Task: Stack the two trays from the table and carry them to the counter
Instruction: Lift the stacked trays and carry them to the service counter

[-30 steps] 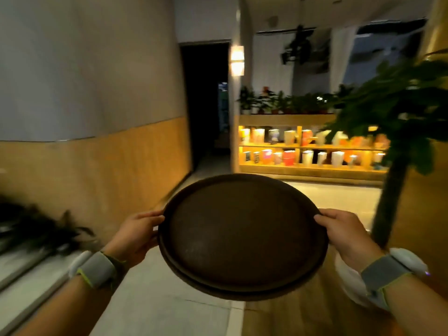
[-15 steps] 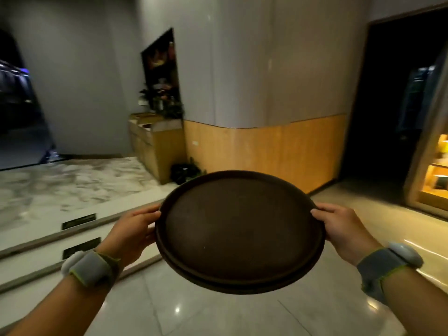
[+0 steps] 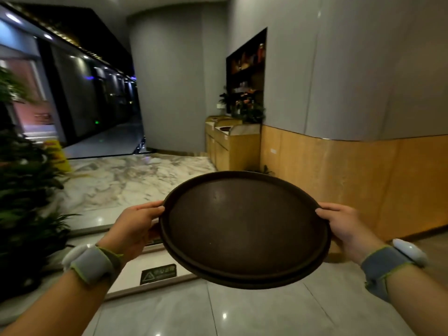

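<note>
Two round dark brown trays point(image 3: 244, 226) are stacked one inside the other and held level in front of me, above the floor. My left hand point(image 3: 135, 226) grips the stack's left rim, thumb on top. My right hand point(image 3: 344, 226) grips the right rim the same way. The lower tray shows only as a thin edge point(image 3: 242, 283) under the upper one. Both wrists wear grey bands with white pods.
Two low steps point(image 3: 155, 267) with a dark warning label rise just ahead to a marble landing point(image 3: 126, 180). A wooden counter unit point(image 3: 230, 141) with round openings stands against the far wall. Green plants point(image 3: 26, 190) crowd the left. A wood-panelled wall point(image 3: 363, 180) runs along the right.
My view has swung left: the lit cup shelves and dark doorway are gone, and the steps, landing and wooden counter unit now lie ahead. The hands keep the same grip on the trays.
</note>
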